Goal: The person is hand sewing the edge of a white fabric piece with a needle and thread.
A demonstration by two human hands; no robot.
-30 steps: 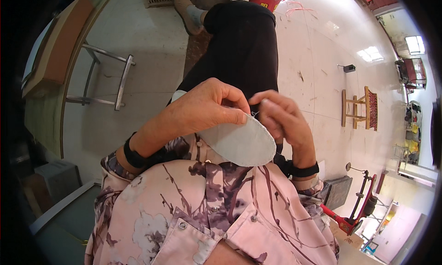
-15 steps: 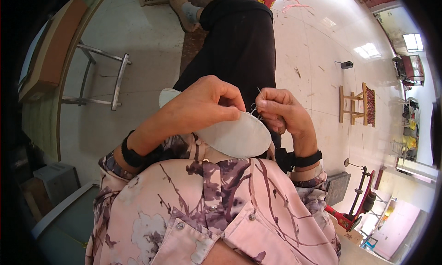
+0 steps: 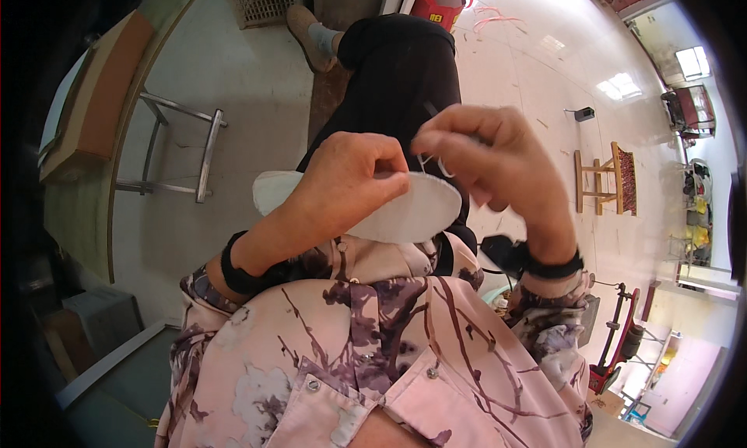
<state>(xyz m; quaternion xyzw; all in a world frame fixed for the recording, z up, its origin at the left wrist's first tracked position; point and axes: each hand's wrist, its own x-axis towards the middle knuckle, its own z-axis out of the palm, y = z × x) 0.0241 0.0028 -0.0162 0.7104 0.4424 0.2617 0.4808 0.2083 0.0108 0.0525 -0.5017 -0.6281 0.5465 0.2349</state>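
Observation:
A white insole (image 3: 420, 210), flat and oval with a stitched-looking edge, lies across my lap in front of my shirt. My left hand (image 3: 350, 175) pinches its upper edge between thumb and fingers, and its forearm covers part of the insole. My right hand (image 3: 486, 148), partly smeared by motion, is closed just above the insole's right end. White thread (image 3: 437, 166) loops between its fingers and the insole edge. A thin greyish sliver (image 3: 430, 108), maybe a needle, shows beyond the right fingers, blurred.
At the left stand a table edge with a cardboard box (image 3: 101, 98) and a metal-legged stool (image 3: 206, 156). A plastic crate (image 3: 263, 4) and a red bucket (image 3: 437, 4) are ahead. To the right are a small wooden stool (image 3: 618, 179) and a red-and-black machine (image 3: 615, 339).
My right hand has risen and swung right, away from the insole's edge, with the thread. The left hand still grips the insole, which has tilted slightly and shifted up a little.

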